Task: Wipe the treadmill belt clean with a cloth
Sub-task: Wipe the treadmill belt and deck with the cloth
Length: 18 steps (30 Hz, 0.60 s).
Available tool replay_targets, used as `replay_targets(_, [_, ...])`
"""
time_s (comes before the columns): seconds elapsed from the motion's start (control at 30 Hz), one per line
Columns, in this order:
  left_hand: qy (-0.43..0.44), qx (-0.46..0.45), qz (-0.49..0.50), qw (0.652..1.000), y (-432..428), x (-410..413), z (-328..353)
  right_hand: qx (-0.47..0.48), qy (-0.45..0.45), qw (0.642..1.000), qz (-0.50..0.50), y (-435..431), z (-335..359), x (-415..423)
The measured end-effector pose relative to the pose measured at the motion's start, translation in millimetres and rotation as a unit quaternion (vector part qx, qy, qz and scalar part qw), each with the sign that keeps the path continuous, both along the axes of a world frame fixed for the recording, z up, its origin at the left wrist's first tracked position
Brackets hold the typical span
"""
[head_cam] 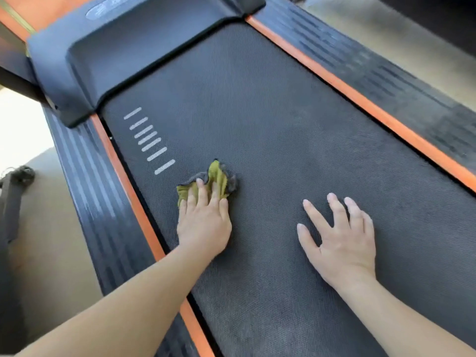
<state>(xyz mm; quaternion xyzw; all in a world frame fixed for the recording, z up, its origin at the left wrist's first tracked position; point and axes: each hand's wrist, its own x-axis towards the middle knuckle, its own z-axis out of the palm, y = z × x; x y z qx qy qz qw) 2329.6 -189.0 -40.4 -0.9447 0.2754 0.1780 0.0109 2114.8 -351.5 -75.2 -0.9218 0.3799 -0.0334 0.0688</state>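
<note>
**Two hands flat on the belt, cloth under the left**

Nearest to us, both bare forearms reach in from the bottom edge. The left forearm crosses over the left side rail (87, 176) and the orange trim strip (123, 171) beside it, hiding a stretch of each.

Our right hand (340, 238) lies palm down on the treadmill belt (283, 124), fingers spread and nearly straight, holding nothing. Well apart from it, our left hand (204, 222) is also palm down, fingers straight and close together. Its fingertips press on the cloth (219, 176) rather than curl round it.

The cloth is a crumpled rag, yellow-green with grey edges. It sits on the belt under and just beyond the left fingertips, near the left orange strip. Part of it is covered by the fingers.

Beyond the cloth, to the left of the left hand, a row of short white stripe marks (149, 140) runs along the belt's edge. Farther on, the dark motor cover (128, 47) closes the end of the belt.

Beyond the right hand, a second orange strip (360, 99) and a ribbed rail (386, 68) border the belt. On the floor outside the left rail stands a dark object (15, 181) too blurred to name.
</note>
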Motion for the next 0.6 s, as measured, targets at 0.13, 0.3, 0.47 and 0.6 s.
replay_targets(0.13, [0.033,-0.010,-0.172,0.984,-35,-64,3,-0.023,0.029,0.999,0.018,-38,1,-9])
replay_targets(0.3, [0.028,0.003,-0.247,0.969,-49,4,-1,0.000,0.060,0.998,0.007,-41,-8,-15])
replay_targets(0.47, [0.022,-0.012,-0.155,0.988,-107,-29,-5,0.019,0.045,0.999,-0.002,-48,-6,-16])
replay_targets(0.6, [0.055,0.023,-0.370,0.927,-99,-27,7,0.043,0.030,0.999,-0.006,-48,-4,-16])
